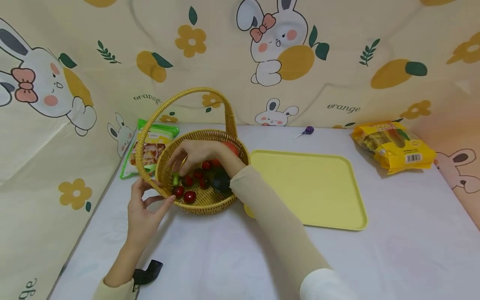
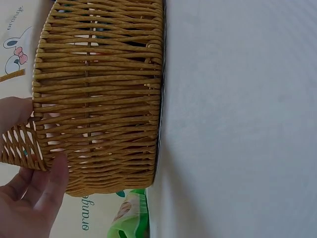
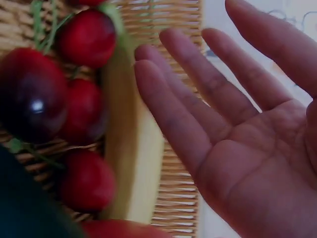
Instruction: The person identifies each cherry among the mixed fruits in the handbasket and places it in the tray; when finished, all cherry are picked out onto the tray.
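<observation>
My left hand (image 1: pixel 146 214) grips the wicker basket (image 1: pixel 210 208) at its rim by the foot of the tall handle, thumb on one side and fingers on the other, as the left wrist view (image 2: pixel 99 114) also shows. Over the inside of the basket is my right hand (image 1: pixel 200 152), its fingers extended in the right wrist view and nothing held. Right beside those fingers lies a yellow banana (image 3: pixel 129 134); only its green end shows in the head view. Several dark red cherries (image 3: pixel 86 181), a larger red fruit (image 1: pixel 231 149) and a dark rounded item (image 1: pixel 221 182) share the basket.
A pale yellow tray (image 1: pixel 307 187) lies right of the basket. Behind it is a purple lollipop (image 1: pixel 309 130), and a yellow food bag (image 1: pixel 393 146) sits at the far right. A green food packet (image 1: pixel 150 146) lies behind the basket's left side.
</observation>
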